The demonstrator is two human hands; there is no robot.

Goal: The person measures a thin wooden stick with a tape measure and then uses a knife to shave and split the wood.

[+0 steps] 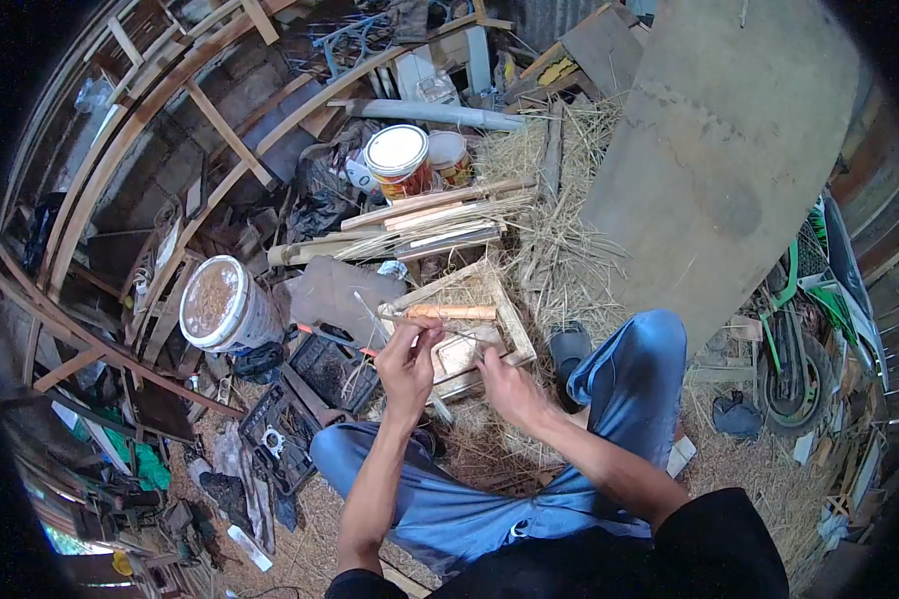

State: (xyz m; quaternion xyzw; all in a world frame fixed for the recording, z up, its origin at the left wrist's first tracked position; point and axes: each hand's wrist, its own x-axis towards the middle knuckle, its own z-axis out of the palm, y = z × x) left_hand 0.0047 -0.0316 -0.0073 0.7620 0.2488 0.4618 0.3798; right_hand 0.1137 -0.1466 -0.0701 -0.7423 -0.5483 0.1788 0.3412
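Observation:
My left hand (408, 367) is raised in front of my knees, its fingers pinched round a thin brown stick (394, 318). The stick runs to the right, toward my right hand (512, 387). That hand is closed near the stick's far end; what sits between its fingers is too small to make out. Below and beyond both hands lies a wooden frame (509, 304) on the straw, partly covered by them. An orange-brown wooden bar (459, 311) crosses the frame, with a pale wooden block (457, 353) nearer to me.
Left stands a white bucket (260, 317) of shavings, near a black tool case (270, 439). Behind the frame are stacked wood strips (420, 222) and a lidded paint bucket (398, 155). A large board (729, 150) leans at right, beside a green-and-black wheeled machine (794, 349).

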